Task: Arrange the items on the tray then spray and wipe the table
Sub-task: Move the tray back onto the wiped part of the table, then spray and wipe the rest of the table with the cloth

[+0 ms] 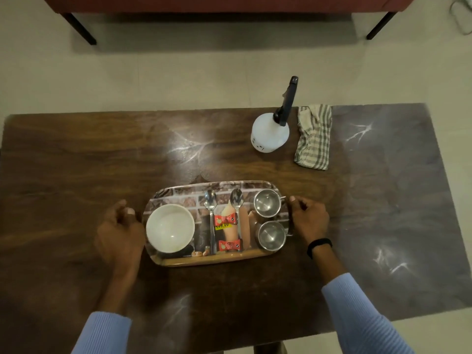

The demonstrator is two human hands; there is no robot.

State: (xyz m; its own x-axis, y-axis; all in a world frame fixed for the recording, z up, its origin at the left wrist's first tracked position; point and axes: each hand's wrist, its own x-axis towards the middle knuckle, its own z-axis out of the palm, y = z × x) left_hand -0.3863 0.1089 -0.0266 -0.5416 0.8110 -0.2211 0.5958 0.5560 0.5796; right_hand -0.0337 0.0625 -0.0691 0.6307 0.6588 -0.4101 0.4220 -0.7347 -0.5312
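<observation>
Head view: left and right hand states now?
Left hand: fingers curled at left end of the patterned rectangular tray; grip cannot be told.
Right hand: curled at its right end; cannot be told.

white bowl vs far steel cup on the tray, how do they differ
The white bowl is white and wider; the far steel cup is shiny metal and smaller. The bowl sits at the left end of the tray, the cup at its right. Only the cup has a handle. Both stand upright, empty.

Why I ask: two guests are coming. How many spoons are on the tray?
2. One spoon lies just right of the bowl; the other spoon lies nearer the cups. Both are on the tray. None seems hidden.
</observation>
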